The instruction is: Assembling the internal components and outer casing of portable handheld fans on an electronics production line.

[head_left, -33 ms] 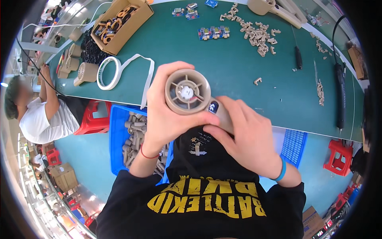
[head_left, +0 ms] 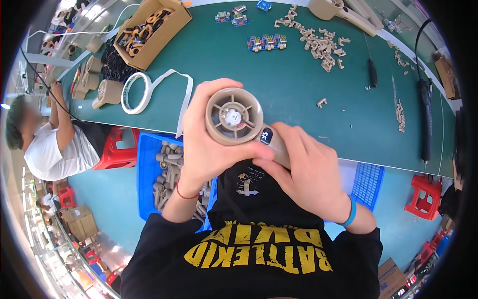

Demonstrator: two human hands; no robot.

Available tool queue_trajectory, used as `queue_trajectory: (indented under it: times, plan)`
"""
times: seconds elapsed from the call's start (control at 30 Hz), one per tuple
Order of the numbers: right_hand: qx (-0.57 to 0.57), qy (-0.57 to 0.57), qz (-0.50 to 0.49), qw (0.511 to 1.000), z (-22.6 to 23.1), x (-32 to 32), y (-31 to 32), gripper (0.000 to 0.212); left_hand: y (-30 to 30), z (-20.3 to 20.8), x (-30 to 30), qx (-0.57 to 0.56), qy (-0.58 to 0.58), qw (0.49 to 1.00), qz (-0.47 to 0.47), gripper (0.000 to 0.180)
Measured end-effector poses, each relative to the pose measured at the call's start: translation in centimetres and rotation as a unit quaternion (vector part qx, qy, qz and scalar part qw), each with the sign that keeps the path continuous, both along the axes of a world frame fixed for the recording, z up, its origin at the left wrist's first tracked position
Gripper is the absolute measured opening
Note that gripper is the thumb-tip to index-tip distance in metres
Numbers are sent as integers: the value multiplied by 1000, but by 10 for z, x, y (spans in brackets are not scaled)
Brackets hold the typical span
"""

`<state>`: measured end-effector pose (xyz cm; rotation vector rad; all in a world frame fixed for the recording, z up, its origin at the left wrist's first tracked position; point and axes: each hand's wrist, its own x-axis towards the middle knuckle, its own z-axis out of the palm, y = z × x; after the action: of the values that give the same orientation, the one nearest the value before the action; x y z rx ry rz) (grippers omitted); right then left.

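Person's holding a beige handheld fan (head_left: 233, 117) up by the counter's (head_left: 214, 62) near edge, left fingers (head_left: 219, 83) hugging its rim (head_left: 211, 128), right fingers (head_left: 293, 139) gripping its handle (head_left: 280, 153). Probably they're checking it over; grabbing anything else is calling for freeing a hand.

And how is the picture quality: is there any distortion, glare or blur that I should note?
Head view: fisheye bending, black corners, and the table with a curved far edge; also in the head view, white glare on the floor at lower left; in the head view, the fan, left hand and right hand look fairly sharp, but the co-worker's head is blurred.
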<state>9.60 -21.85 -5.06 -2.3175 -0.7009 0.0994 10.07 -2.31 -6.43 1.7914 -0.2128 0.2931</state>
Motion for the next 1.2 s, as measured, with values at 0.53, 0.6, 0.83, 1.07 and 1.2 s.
queue_trajectory:
  times: [0.53, 0.6, 0.83, 1.07, 1.2]
  plan:
    - [98, -42, -71, 992, 12, 4, -48, 48, -9, -6, 11, -126, 18, 990, 56, 107]
    - [250, 156, -178, 939, 17, 14, -65, 44, -4, -6, 20, -168, 69, 982, 59, 105]
    - [203, 254, -391, 861, 5, 30, -136, 36, 14, -12, 29, -87, 13, 996, 9, 76]
    - [267, 385, -346, 813, 18, 40, -154, 24, 1, -22, 27, -163, 29, 984, -61, 80]
    - [230, 365, -376, 820, 24, 46, -133, 30, 2, -20, 22, -161, 29, 986, -45, 80]
